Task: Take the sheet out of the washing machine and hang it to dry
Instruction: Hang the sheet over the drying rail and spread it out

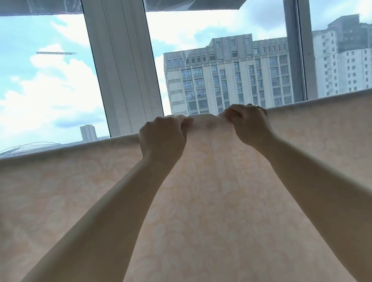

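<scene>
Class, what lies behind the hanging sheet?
Above the sheet, window frames, sky and tall buildings show. Both hands grip its top edge. Everything lower, including its support, is hidden.

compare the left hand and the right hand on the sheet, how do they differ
The left hand sits slightly lower and shows its back; the right hand sits slightly higher, knuckles up. The left hand is before the white window frame, the right before the grey building. Both grip the sheet at its top edge, close together.

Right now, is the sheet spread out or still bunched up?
Spread out: the sheet hangs flat across the whole view, its top edge running level. Both hands, left hand and right hand, grip that edge.
</scene>
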